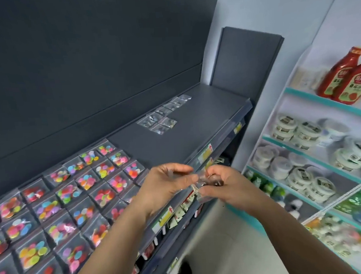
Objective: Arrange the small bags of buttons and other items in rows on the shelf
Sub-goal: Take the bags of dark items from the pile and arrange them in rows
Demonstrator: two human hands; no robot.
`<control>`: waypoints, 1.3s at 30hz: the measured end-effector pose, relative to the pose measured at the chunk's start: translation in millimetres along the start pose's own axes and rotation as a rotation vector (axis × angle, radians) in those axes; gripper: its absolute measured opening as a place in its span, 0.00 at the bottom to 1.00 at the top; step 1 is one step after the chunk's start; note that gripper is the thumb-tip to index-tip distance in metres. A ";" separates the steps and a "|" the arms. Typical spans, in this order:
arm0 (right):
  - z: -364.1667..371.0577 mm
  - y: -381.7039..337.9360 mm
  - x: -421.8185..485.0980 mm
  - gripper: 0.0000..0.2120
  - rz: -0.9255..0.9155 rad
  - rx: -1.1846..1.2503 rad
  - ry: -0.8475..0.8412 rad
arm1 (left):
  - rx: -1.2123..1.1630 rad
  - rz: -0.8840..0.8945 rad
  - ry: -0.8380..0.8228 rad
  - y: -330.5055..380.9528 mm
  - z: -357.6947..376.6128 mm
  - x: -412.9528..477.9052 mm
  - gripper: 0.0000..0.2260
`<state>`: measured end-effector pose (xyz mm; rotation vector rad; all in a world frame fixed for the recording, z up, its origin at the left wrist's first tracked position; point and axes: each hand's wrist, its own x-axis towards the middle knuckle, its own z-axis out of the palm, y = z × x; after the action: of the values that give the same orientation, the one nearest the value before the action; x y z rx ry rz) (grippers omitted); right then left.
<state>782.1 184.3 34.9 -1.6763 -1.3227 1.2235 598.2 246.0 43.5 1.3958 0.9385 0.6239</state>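
Over the dark grey shelf (206, 122) front edge, my left hand (167, 180) and right hand (219, 187) pinch small clear plastic bags of dark buttons (202, 183). Light, floppy, slippery film; probably best gripped by the corners.

Head view, close above shelf (165, 142)

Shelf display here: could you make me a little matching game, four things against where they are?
Things:
1. bags of colourful buttons
2. bags of dark items
3. red sauce bottles
4. clear bags

Places:
A. held between left hand and right hand
B. white rack, top shelf
C. dark shelf, near left
D. dark shelf, far back

Pairs: 1-C, 2-D, 3-B, 4-A
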 end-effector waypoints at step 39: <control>-140.3 -20.7 409.7 0.03 0.006 0.082 -0.479 | -0.346 -0.218 0.753 15.4 -6.0 321.5 0.05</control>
<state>926.5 591.1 -7.0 -1.3766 -1.5151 1.7308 762.1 519.8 1.3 0.7243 1.4642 1.1179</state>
